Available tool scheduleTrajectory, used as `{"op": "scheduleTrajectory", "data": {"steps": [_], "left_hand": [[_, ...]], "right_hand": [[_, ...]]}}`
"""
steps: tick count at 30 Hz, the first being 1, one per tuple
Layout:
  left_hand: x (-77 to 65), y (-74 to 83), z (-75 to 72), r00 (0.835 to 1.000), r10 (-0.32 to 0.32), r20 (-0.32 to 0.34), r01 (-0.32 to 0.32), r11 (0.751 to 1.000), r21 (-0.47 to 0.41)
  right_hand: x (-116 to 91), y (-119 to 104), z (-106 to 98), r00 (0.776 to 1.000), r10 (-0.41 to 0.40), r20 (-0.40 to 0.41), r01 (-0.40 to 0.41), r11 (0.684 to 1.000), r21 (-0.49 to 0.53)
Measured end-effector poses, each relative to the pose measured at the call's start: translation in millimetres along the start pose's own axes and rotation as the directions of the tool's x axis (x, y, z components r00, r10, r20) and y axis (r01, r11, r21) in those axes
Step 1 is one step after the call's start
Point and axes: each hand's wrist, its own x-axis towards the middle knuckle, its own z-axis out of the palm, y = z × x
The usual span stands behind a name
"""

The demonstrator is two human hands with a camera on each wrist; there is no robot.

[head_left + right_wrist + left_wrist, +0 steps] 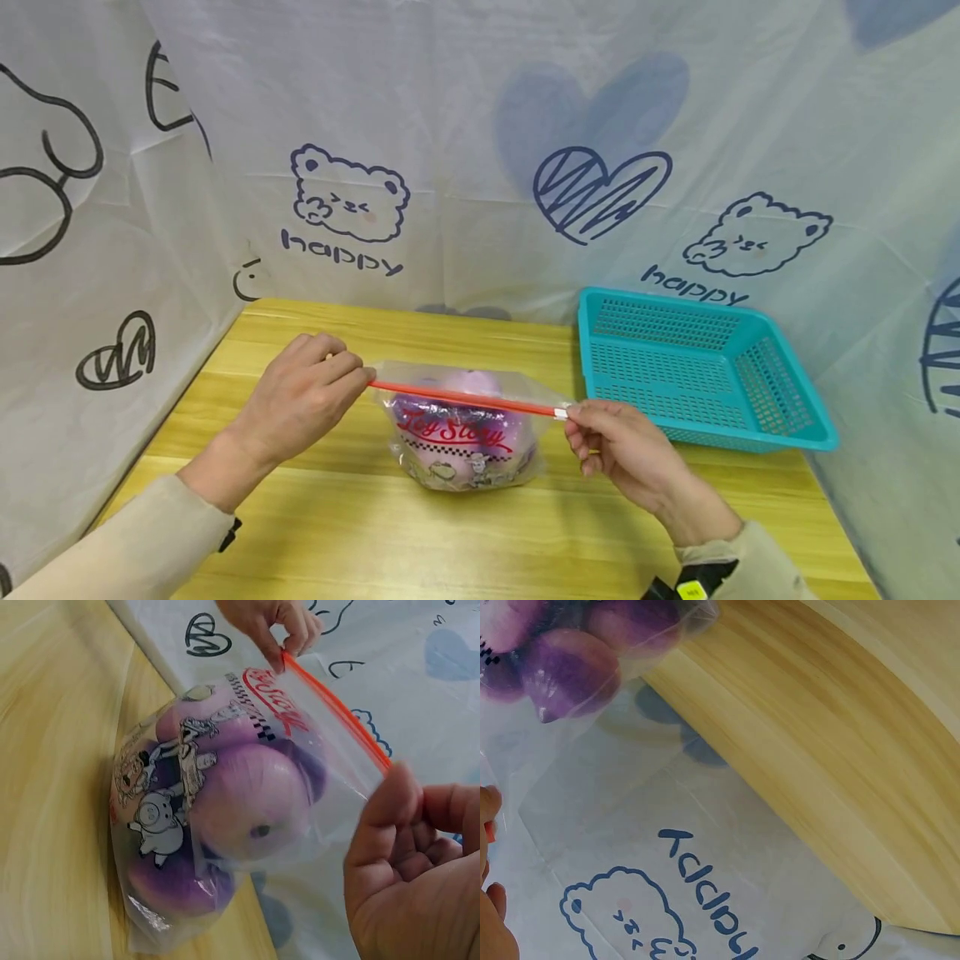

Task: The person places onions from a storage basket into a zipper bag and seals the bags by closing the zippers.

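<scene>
A clear zip bag (pixel 459 454) printed "Toy Story" stands on the table, filled with several round purple-pink onion-like things (pixel 251 796). One of them, seen in the left wrist view, has a pointed tip (pixel 546 714). Along the bag's top the red zip strip (pixel 465 397) is stretched between both hands. My left hand (pixel 303 400) pinches its left end. At the other end my right hand (pixel 626 454) pinches the strip between thumb and forefinger, right at a white slider (pixel 560 413). The right hand's other fingers are loosely curled.
A turquoise perforated basket (pixel 813 417) stands at the back right of the wooden table (pixel 360 533). White cloth (pixel 457 208) with blue hearts and bears hangs behind the table and along its sides.
</scene>
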Motion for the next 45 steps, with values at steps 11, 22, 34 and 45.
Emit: {"op": "scheduleTrajectory", "data": {"steps": [11, 22, 34, 45], "left_hand": [[2.2, 3.8, -3.5, 0.981, -0.088, 0.172, 0.092, 0.996, -0.014], [10.3, 8.6, -16.5, 0.948, -0.19, 0.257, 0.188, 0.982, 0.03], [70.8, 66.3, -42.8, 0.644, -0.585, 0.492, 0.755, 0.588, -0.289], [104.3, 140.8, 22.6, 0.445, -0.285, 0.849, 0.754, -0.391, -0.527]], "right_hand": [[6, 3, 6, 0.989, -0.034, -0.146, 0.027, 0.998, -0.049], [7, 5, 6, 0.991, -0.046, -0.128, 0.04, 0.998, -0.052], [6, 3, 3, 0.992, -0.043, -0.117, 0.036, 0.998, -0.059], [4, 3, 2, 0.995, -0.061, -0.082, 0.054, 0.996, -0.078]]}}
